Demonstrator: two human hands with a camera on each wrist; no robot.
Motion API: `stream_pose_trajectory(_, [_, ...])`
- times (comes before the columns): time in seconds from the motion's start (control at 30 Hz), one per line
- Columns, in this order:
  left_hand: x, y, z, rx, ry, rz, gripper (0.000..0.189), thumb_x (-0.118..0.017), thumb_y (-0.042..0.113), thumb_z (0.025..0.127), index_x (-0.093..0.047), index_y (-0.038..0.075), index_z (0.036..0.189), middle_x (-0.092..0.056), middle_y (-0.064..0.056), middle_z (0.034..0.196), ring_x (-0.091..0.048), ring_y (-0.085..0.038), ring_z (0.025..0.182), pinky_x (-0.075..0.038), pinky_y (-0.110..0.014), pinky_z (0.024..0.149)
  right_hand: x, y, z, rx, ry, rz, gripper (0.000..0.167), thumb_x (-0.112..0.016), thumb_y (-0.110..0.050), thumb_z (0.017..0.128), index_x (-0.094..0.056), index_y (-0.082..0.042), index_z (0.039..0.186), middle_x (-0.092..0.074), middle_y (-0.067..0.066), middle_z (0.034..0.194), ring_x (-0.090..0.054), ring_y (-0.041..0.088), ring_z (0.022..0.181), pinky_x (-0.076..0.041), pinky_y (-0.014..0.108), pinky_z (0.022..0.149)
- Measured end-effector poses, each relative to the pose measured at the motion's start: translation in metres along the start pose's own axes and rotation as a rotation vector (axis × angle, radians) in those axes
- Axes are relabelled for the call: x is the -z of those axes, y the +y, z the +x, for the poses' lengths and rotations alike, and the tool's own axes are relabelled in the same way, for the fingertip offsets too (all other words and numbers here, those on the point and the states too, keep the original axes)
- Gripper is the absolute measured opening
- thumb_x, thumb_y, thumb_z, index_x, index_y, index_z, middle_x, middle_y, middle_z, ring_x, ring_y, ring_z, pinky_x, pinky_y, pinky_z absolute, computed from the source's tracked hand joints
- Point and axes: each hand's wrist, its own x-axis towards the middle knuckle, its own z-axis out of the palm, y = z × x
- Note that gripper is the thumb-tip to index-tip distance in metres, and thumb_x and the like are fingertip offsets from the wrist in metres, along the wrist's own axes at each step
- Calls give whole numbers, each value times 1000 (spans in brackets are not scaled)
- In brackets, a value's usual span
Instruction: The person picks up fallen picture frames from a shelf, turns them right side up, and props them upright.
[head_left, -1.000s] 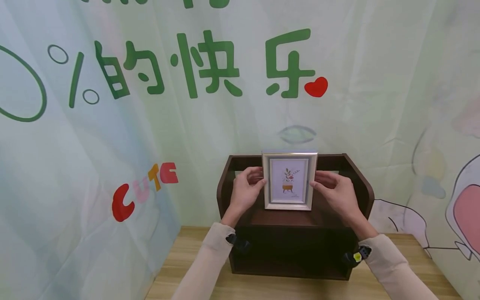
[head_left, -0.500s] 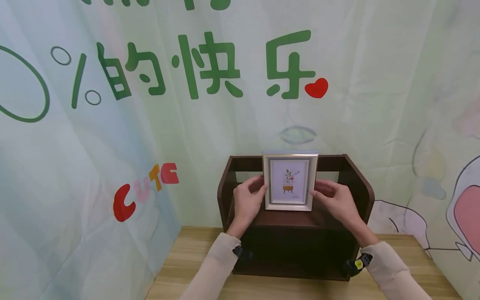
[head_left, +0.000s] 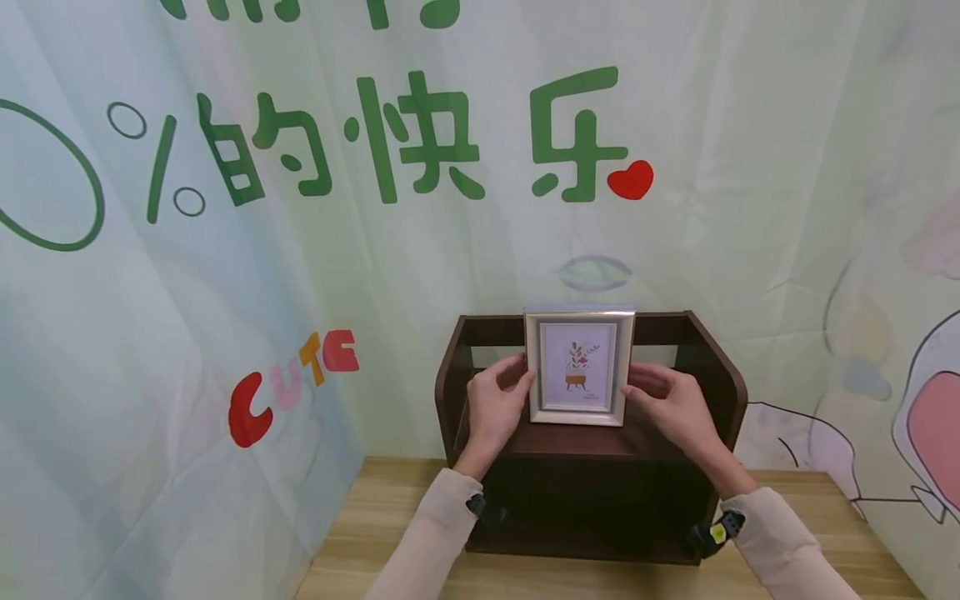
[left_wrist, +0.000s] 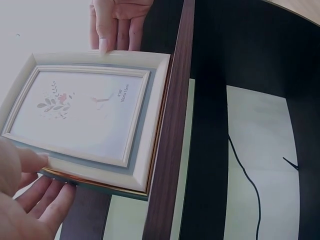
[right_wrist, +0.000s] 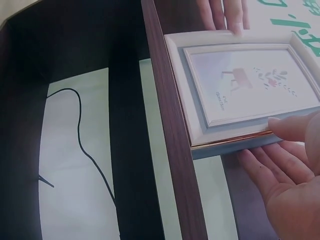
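Observation:
A picture frame (head_left: 576, 419) with a cream border and a plant print stands upright on the upper shelf of a dark brown desk rack (head_left: 585, 500). My left hand (head_left: 497, 408) holds its left side, thumb on the front edge and fingers behind. On the opposite side my right hand (head_left: 675, 408) grips the frame the same way. In the left wrist view the frame (left_wrist: 145, 170) sits against the shelf's front board, with the left fingers (left_wrist: 57, 205) under its edge. The right wrist view shows the right thumb (right_wrist: 292, 127) on the frame's face.
The rack stands on a light wood table (head_left: 390, 500) against a printed curtain (head_left: 420, 275). Inside the rack's lower space, a thin black cable (left_wrist: 245, 172) shows through a back opening. Brown side panels (head_left: 716, 367) rise on both sides of the hands.
Over the last second my left hand has slid a little down the frame's side, and my right hand slightly lower too. The frame stays in place on the shelf.

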Motion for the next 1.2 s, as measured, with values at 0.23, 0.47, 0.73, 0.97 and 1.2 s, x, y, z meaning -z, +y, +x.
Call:
stream_pose_trajectory(0.23, [-4, -3, 2, 11, -3, 3, 30, -79, 11, 94, -78, 5, 123, -80, -13, 119, -79, -24, 107, -65, -33, 87, 0, 1, -10, 21, -5, 11, 47, -77, -22, 97, -66, -2, 138, -74, 20, 130, -75, 34, 117, -55, 9, 85])
stream_pose_trajectory(0.47, [-10, -7, 5, -9, -19, -12, 28, -75, 8, 97, -77, 4, 124, -79, -16, 120, -78, -27, 109, -65, -35, 89, -3, 0, -22, 32, -10, 29, 44, -80, -19, 95, -69, -4, 135, -76, 19, 127, -76, 32, 113, -56, 11, 85])
stream_pose_trajectory(0.73, [-16, -13, 16, -16, -63, -6, 35, -68, 2, 100, -71, 3, 134, -77, -18, 121, -75, -29, 117, -63, -40, 95, -17, -15, -34, 83, -5, -54, 42, -83, -17, 91, -71, -4, 130, -80, 15, 113, -78, 24, 95, -60, 19, 77])
stream_pose_trajectory(0.97, [-25, -15, 31, -5, -167, -29, 40, -62, 3, 104, -64, 4, 143, -74, -19, 130, -72, -30, 124, -62, -45, 99, -35, -27, -40, 159, 2, -40, 44, -83, -11, 90, -70, -6, 131, -80, 11, 108, -75, 20, 92, -61, 21, 75])
stream_pose_trajectory(1.2, [-34, -18, 38, 9, -231, -50, 41, -62, 3, 104, -64, 8, 145, -72, -16, 135, -69, -30, 128, -59, -46, 104, -48, -32, -43, 169, -2, 12, 45, -84, -10, 88, -69, -7, 130, -78, 10, 110, -76, 20, 94, -64, 26, 79])
